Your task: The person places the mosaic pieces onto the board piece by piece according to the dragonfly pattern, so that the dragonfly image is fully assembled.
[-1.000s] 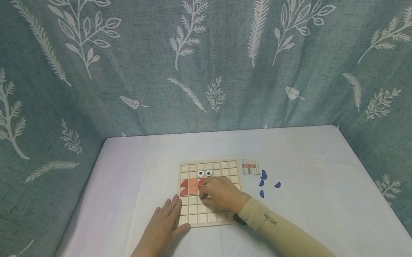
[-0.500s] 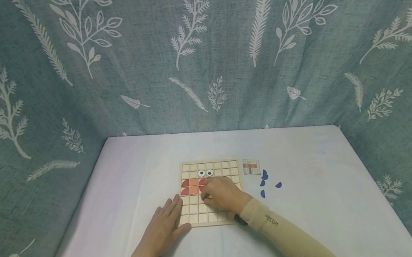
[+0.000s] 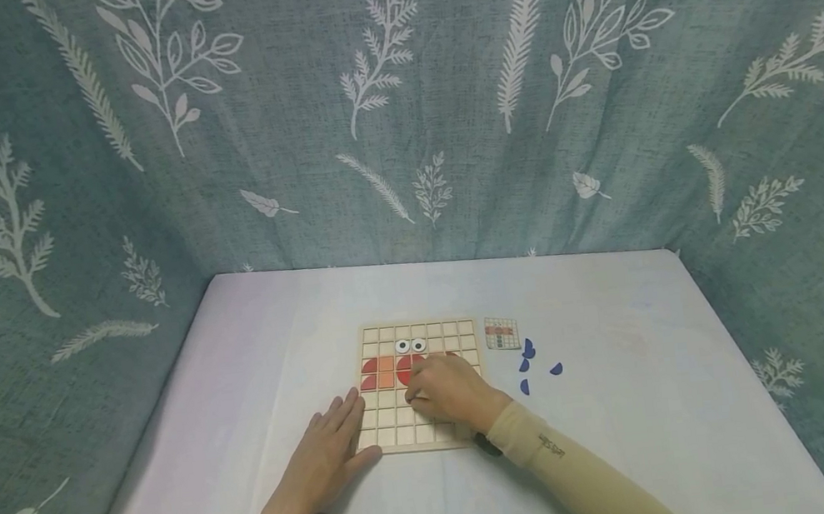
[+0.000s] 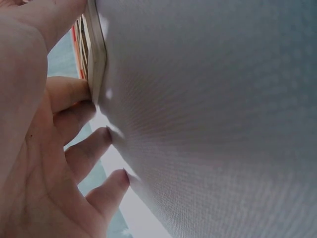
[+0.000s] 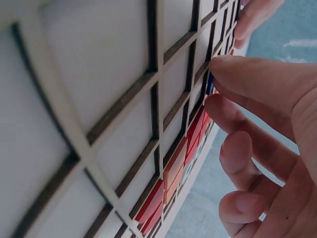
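A wooden grid board (image 3: 385,419) lies on the table, with red pieces (image 3: 369,374), orange squares (image 3: 386,372) and two eye discs (image 3: 410,346) in its cells. My left hand (image 3: 320,459) rests at the board's left edge with its fingers stretched; in the left wrist view the fingers (image 4: 81,156) touch that edge and the table. Over the board's middle is my right hand (image 3: 452,391). In the right wrist view its thumb and index finger pinch a small blue piece (image 5: 210,84) at a cell just below the red circle. The fingers hide most of this piece.
Right of the board lies a small pattern card (image 3: 501,334). Several blue half-round pieces (image 3: 524,366) are scattered beside and below it, one (image 3: 556,369) farther right. A leaf-patterned curtain (image 3: 387,167) surrounds the white table (image 3: 615,328) at the back and sides.
My right hand has shifted slightly to the right, so more of the red circle and a red piece beyond the hand show. The left hand stays in place.
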`<state>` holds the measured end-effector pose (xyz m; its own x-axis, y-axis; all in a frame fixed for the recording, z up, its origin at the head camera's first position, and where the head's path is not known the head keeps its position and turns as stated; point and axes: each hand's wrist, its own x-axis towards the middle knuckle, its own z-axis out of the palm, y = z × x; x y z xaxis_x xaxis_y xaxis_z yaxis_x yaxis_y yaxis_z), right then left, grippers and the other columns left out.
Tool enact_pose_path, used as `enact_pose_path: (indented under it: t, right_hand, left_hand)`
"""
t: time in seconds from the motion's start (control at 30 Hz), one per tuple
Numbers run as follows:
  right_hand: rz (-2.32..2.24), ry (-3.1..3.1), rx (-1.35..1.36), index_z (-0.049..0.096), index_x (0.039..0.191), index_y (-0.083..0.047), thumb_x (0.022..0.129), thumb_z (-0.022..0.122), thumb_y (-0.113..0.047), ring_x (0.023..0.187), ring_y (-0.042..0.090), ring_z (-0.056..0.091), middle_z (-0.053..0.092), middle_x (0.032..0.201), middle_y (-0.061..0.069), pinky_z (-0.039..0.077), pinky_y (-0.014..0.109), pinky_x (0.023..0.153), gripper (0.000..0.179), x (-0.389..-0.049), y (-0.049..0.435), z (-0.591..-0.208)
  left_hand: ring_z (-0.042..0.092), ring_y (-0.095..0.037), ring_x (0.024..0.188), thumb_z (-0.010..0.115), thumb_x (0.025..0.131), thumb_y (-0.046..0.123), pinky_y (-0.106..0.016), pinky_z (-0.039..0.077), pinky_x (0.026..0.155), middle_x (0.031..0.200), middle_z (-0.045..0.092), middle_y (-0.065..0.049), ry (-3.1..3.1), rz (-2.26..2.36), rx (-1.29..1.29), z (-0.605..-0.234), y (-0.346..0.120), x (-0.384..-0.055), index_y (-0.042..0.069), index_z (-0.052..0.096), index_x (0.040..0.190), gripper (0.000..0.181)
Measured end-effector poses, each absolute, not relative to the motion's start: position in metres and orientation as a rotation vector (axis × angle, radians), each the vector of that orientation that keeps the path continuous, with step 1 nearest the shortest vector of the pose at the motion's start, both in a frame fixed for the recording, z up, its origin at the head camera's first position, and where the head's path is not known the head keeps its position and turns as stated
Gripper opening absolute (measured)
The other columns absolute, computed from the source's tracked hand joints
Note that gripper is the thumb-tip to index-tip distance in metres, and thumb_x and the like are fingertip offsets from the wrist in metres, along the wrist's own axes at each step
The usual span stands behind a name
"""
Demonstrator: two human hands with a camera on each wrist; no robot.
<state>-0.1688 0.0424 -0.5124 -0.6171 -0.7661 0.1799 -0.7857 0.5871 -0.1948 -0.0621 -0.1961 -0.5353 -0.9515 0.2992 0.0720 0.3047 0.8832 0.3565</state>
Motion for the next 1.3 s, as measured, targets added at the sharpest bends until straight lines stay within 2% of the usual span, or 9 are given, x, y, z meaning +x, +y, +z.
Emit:
enact_pose_path:
  t: [0.17,0.4,0.53,0.63,0.8,1.0,1.3]
  right_hand:
    - [0.43,-2.783,1.251,0.08,0.101,-0.024,0.089,0.077,-0.027,0.092,0.011,0.067,0.072,0.103,-0.006,0.058,0.027,0.072,0.013,-0.166,0.051,-0.509]
    - [0.521,-2.763,1.166,0.075,0.11,-0.024,0.093,0.073,-0.027,0.082,0.006,0.066,0.071,0.103,-0.007,0.055,0.024,0.064,0.018,-0.163,0.075,-0.505]
    - [0.531,-2.721,1.094,0.074,0.114,-0.022,0.092,0.076,-0.027,0.079,0.006,0.065,0.071,0.103,-0.006,0.053,0.022,0.061,0.023,-0.16,0.096,-0.504]
    - [0.511,-2.696,1.01,0.075,0.114,-0.022,0.09,0.078,-0.028,0.08,0.008,0.066,0.072,0.102,-0.006,0.052,0.023,0.058,0.026,-0.16,0.115,-0.506]
    - [0.493,-2.626,0.908,0.076,0.113,-0.02,0.085,0.083,-0.026,0.091,0.015,0.071,0.074,0.105,-0.002,0.06,0.032,0.068,0.03,-0.161,0.15,-0.51]
    - [0.511,-2.641,0.779,0.077,0.111,-0.015,0.083,0.085,-0.022,0.078,0.014,0.068,0.074,0.098,-0.001,0.058,0.032,0.061,0.03,-0.164,0.192,-0.51]
    - [0.595,-2.778,0.524,0.076,0.113,-0.014,0.088,0.08,-0.022,0.072,0.013,0.058,0.073,0.104,0.001,0.052,0.033,0.058,0.027,-0.159,0.244,-0.512]
  left_hand:
    - [0.037,-0.042,0.144,0.068,0.095,0.045,-0.064,0.032,0.115,0.16,0.036,-0.016,-3.032,-0.585,-0.478,-0.535,-0.195,-0.062,0.0,0.042,0.153,0.078]
    - [0.036,-0.041,0.145,0.067,0.095,0.047,-0.063,0.031,0.116,0.161,0.035,-0.016,-3.051,-0.588,-0.473,-0.537,-0.195,-0.062,0.0,0.041,0.153,0.079]
    - [0.035,-0.041,0.145,0.067,0.096,0.047,-0.063,0.031,0.116,0.161,0.035,-0.016,-3.046,-0.585,-0.482,-0.538,-0.196,-0.062,0.0,0.041,0.153,0.079]
    - [0.036,-0.041,0.145,0.067,0.096,0.046,-0.063,0.031,0.116,0.161,0.035,-0.016,-3.039,-0.588,-0.489,-0.537,-0.195,-0.062,0.0,0.041,0.153,0.078]
    - [0.037,-0.042,0.144,0.067,0.096,0.046,-0.063,0.032,0.115,0.16,0.036,-0.017,-3.032,-0.583,-0.486,-0.536,-0.195,-0.062,-0.001,0.042,0.153,0.078]
    - [0.036,-0.041,0.145,0.066,0.096,0.046,-0.063,0.031,0.116,0.161,0.036,-0.016,-3.046,-0.593,-0.472,-0.537,-0.195,-0.062,0.0,0.041,0.153,0.077]
    - [0.037,-0.042,0.144,0.067,0.096,0.045,-0.064,0.032,0.114,0.16,0.036,-0.017,-3.023,-0.601,-0.484,-0.536,-0.195,-0.062,-0.001,0.042,0.152,0.077]
